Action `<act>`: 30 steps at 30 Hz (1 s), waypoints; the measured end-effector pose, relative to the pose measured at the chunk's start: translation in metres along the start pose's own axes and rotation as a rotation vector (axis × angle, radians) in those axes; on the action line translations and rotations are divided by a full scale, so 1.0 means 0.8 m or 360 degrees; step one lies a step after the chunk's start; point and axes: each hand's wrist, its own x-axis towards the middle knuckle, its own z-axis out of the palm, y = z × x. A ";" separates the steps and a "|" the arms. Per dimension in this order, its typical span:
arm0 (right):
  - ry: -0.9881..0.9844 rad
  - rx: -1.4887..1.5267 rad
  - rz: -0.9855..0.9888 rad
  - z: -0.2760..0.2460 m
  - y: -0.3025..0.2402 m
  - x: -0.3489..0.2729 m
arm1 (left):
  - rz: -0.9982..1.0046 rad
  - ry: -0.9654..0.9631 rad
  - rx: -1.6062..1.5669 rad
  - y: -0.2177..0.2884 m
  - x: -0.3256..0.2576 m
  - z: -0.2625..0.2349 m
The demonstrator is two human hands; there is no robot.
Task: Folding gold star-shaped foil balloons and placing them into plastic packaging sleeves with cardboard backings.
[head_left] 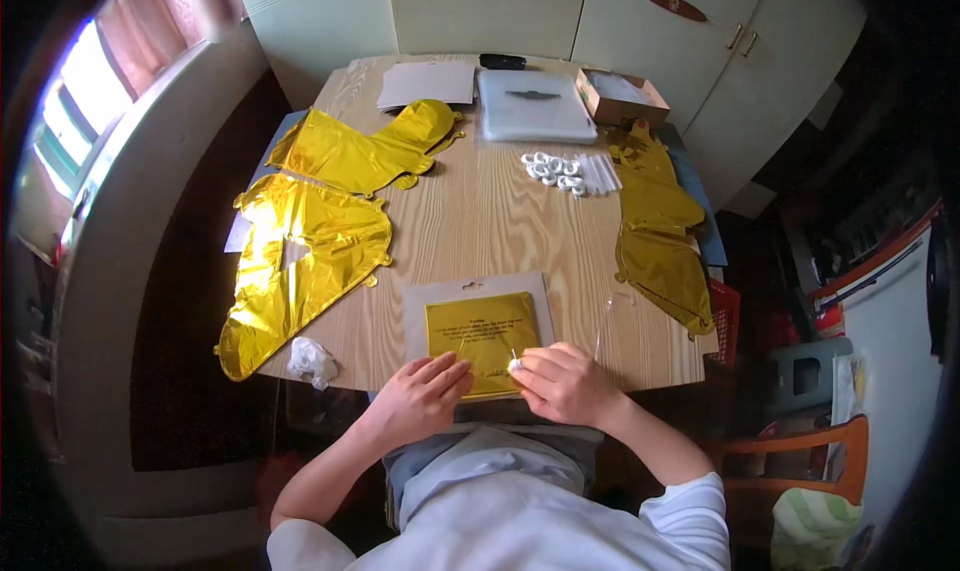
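- The left hand point(422, 393) lies flat, fingers loosely spread, on the lower edge of a clear packet holding a gold foil sheet point(482, 333) at the near edge of the wooden table point(480, 211).
- The right hand point(565, 381) curls beside it, fingertips pinching a small white piece point(514, 365) over the packet's lower right corner.
- Flat gold foil balloons point(310, 241) lie to the left, more point(655, 231) to the right.
- White rings point(553, 168) sit mid-table.
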 end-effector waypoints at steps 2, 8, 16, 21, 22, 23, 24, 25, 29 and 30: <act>-0.0066 0.0053 0.0057 0.003 -0.001 -0.005 | -0.0002 0.0019 -0.0022 0.000 -0.002 0.002; -0.0117 -0.0044 0.0031 0.014 -0.010 -0.019 | -0.0020 0.0006 -0.0057 0.005 -0.010 0.001; -0.0051 -0.0191 -0.0042 0.016 -0.025 -0.024 | -0.0031 0.0018 -0.0051 0.009 -0.021 0.008; -0.0032 -0.0317 -0.0081 0.019 -0.031 -0.019 | -0.0059 0.0005 -0.0136 0.008 -0.019 0.004; -0.0031 -0.0314 -0.0069 0.019 -0.031 -0.019 | -0.0076 0.0001 -0.0191 0.008 -0.017 0.001; -0.0030 -0.0311 -0.0057 0.019 -0.031 -0.018 | -0.0085 0.0012 -0.0215 0.009 -0.015 -0.001; -0.0026 -0.0312 -0.0050 0.018 -0.030 -0.017 | -0.0094 0.0028 -0.0234 0.009 -0.013 -0.004; -0.0020 -0.0266 -0.0014 0.017 -0.031 -0.015 | -0.0102 0.0044 -0.0253 0.008 -0.010 -0.007; 0.0004 -0.0118 0.0101 0.008 -0.028 -0.009 | -0.0046 0.0183 0.0034 0.010 -0.006 -0.012; -0.0001 -0.0081 0.0129 0.005 -0.030 -0.007 | -0.0030 0.0217 0.0085 0.011 -0.005 -0.013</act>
